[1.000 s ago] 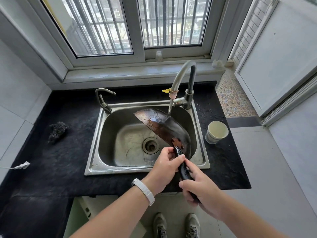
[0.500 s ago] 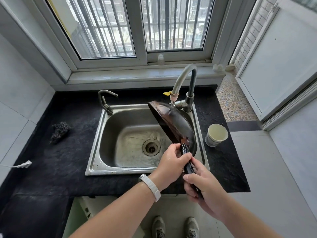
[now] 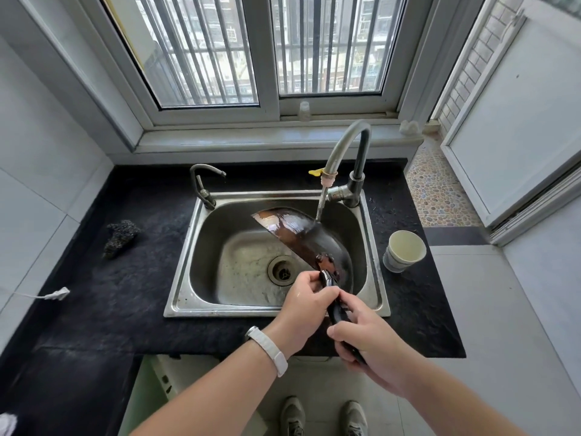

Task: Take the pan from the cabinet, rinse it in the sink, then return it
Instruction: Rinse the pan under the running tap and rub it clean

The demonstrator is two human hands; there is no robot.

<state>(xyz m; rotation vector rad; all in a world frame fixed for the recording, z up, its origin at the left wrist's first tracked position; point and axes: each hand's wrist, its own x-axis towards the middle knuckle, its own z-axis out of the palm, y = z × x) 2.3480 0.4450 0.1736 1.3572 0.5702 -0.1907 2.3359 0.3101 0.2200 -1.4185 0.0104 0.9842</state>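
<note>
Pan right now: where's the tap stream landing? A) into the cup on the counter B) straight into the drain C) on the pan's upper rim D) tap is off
C: the thin stream from the tall faucet meets the upper rim of the tilted pan, held over the sink by the left hand and right hand on its handle.

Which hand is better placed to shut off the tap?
The left hand. It grips the pan handle nearer the tap; the right hand holds the handle's end and can probably carry the pan alone.
</note>
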